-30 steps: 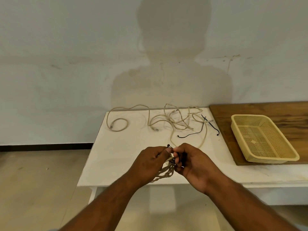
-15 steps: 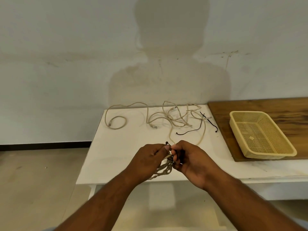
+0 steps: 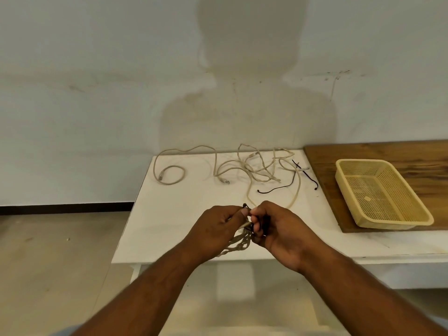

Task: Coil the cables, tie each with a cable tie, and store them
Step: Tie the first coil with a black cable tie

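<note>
The likeliest slip is the black cable tie (image 3: 249, 225) pulling back out of its head before it locks — both hands work in a cramped pinch, and the loops could spring apart if either lets go. The left hand (image 3: 213, 229) has its grip closed around the coiled beige cable (image 3: 238, 243), just below the centre of the frame, over the white bench (image 3: 169, 214); the right hand (image 3: 278, 229) has a narrow grip pinched on the tie. A short black end pokes up between the thumbs; whether the tie is threaded yet I cannot tell.

The coil looks loose and slightly twisted, its loops hanging below the hands — a soft bundle that would slump if the tie sat slack.

Above centre, the loose beige cables (image 3: 257, 168) lie tangled with two spare black ties (image 3: 278, 189) among them, so a snag when lifting the next one seems possible. The yellow mesh basket (image 3: 358, 166) sits on the wooden board (image 3: 400, 151) at the right of the frame.
</note>
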